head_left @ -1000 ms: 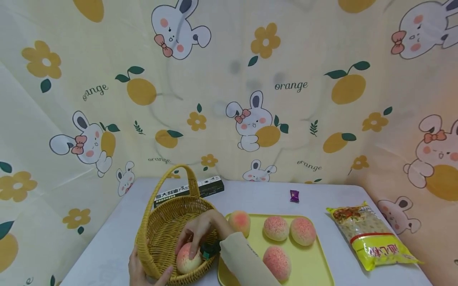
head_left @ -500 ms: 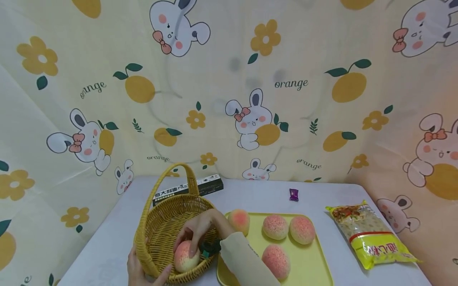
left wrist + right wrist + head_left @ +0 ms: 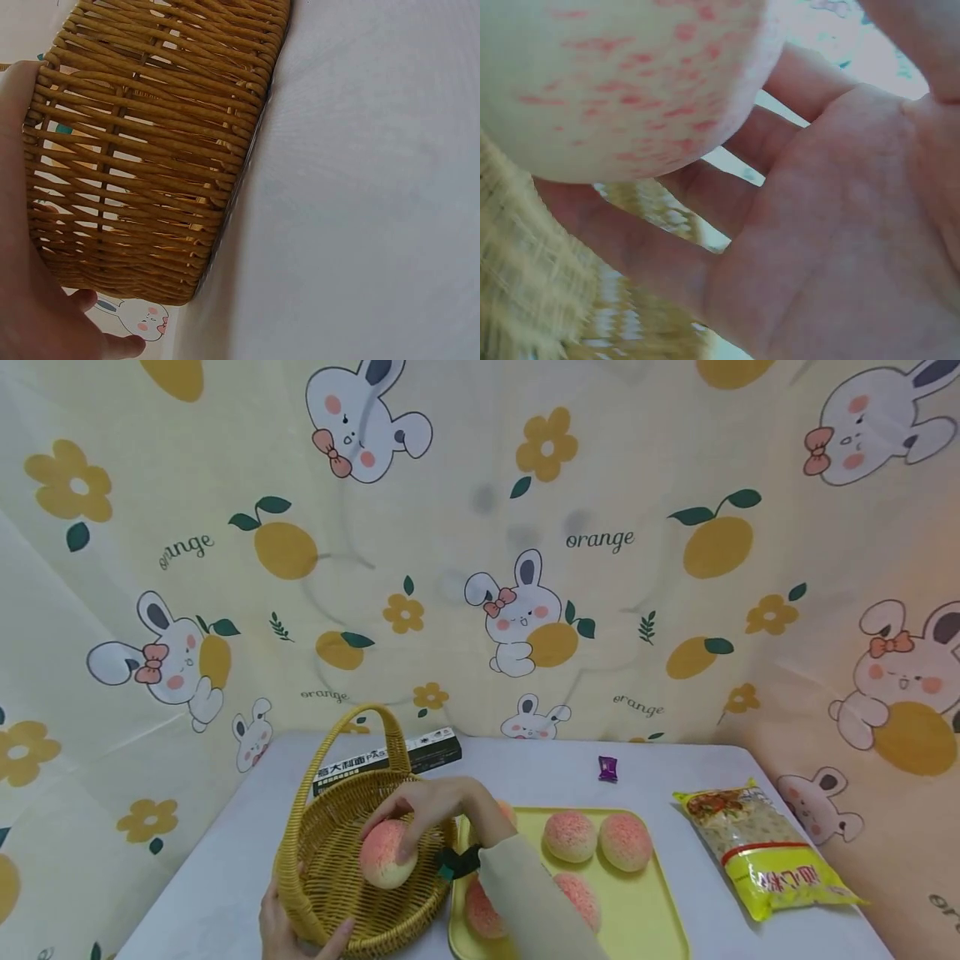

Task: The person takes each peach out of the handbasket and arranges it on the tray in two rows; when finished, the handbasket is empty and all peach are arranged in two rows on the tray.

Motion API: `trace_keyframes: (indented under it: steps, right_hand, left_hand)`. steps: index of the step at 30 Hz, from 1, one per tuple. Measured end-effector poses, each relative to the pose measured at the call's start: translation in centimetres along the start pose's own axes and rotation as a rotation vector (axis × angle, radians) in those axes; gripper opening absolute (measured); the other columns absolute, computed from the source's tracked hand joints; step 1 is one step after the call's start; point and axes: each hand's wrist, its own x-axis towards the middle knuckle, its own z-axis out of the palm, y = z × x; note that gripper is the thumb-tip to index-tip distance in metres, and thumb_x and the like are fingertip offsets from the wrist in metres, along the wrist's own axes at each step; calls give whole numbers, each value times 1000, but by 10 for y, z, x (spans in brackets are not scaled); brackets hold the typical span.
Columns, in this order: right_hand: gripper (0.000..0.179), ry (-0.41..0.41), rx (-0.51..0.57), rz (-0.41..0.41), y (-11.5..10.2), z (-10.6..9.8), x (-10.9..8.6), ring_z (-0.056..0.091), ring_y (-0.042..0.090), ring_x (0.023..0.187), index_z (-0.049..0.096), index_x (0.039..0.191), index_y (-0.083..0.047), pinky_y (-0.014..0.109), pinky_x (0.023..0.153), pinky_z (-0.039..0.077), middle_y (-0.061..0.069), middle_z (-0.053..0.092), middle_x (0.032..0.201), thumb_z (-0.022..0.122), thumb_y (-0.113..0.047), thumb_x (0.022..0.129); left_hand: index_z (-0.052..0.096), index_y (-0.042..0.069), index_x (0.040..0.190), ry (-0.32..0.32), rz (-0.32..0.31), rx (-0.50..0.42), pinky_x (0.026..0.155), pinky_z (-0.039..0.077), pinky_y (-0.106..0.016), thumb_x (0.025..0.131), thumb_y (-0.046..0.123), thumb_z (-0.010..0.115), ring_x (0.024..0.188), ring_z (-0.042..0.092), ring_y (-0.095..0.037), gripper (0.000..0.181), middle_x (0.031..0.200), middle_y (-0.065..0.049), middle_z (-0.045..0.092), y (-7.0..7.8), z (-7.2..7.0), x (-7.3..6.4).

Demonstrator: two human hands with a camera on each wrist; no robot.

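A pink-speckled, cream-coloured peach [image 3: 384,864] is in my right hand [image 3: 429,803], pinched between thumb and fingers over the inside of the wicker basket [image 3: 300,860]. Close up in the right wrist view, fingers curl along the peach [image 3: 645,97], with blurred wicker [image 3: 525,262] below. My left hand [image 3: 281,928] grips the basket's near left side, thumb at the rim. Its fingers lie against the outer weave, as the left wrist view of the basket wall [image 3: 150,142] shows. On the yellow tray [image 3: 637,927] to the right lie several more peaches [image 3: 570,837], some partly behind my right forearm.
Behind the basket lies a long dark pasta box [image 3: 427,752]. A small purple wrapped sweet [image 3: 608,768] is at the back of the white table [image 3: 547,768]. At the right lies a yellow bag of pasta [image 3: 765,852]. A patterned cloth [image 3: 450,527] hangs behind.
My right hand has lifted the peach up from the basket's near right side toward its middle. Another peach on the tray's near left now shows beside my forearm. My left hand keeps its hold.
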Motion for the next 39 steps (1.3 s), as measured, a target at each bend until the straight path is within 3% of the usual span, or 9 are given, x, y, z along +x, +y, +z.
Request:
trace_keyframes:
  steps: [8,12,17,26,34,39]
  right_hand:
    - [59,156,-111,-67,-11,-15,-61,57,7,113,56,140,-4,34,89,54,-5,61,132,75,-11,85]
    - [59,244,-135,-73,-14,-17,-97,56,11,115,59,139,-7,37,91,53,2,60,136,75,-18,82]
    - [57,339,-218,-51,-13,-12,-144,55,15,118,61,136,-12,38,97,46,3,60,135,75,-27,83]
    - [53,475,-238,-24,-5,10,-222,54,21,119,60,135,-17,46,101,43,1,59,131,75,-23,84]
    - [51,630,-285,28,-4,41,-300,50,19,123,60,134,-14,39,99,45,7,59,132,73,-16,85]
    - [51,683,-278,96,2,69,-332,50,16,123,59,134,-14,35,95,48,7,58,134,73,-14,85]
  left_hand:
    - [41,-3,143,84,106,-20,90,32,-64,67,21,92,126,30,-44,95,138,-27,33,-4,4,-1]
    - [41,-2,142,101,102,-19,90,33,-64,63,19,94,125,31,-43,98,137,-26,34,-4,4,-2]
    - [44,-5,139,132,144,-51,89,32,-63,60,14,94,121,34,-43,96,133,-28,37,-7,5,-1]
    - [43,-5,139,127,132,-31,87,33,-63,59,13,95,121,33,-44,97,133,-29,36,-5,8,-3]
    - [44,-4,139,126,126,-27,86,33,-64,60,12,94,121,33,-45,95,135,-30,36,-2,9,-4]
    - [44,-4,139,141,148,-25,85,33,-64,58,10,94,121,34,-45,96,135,-30,37,-3,7,-4]
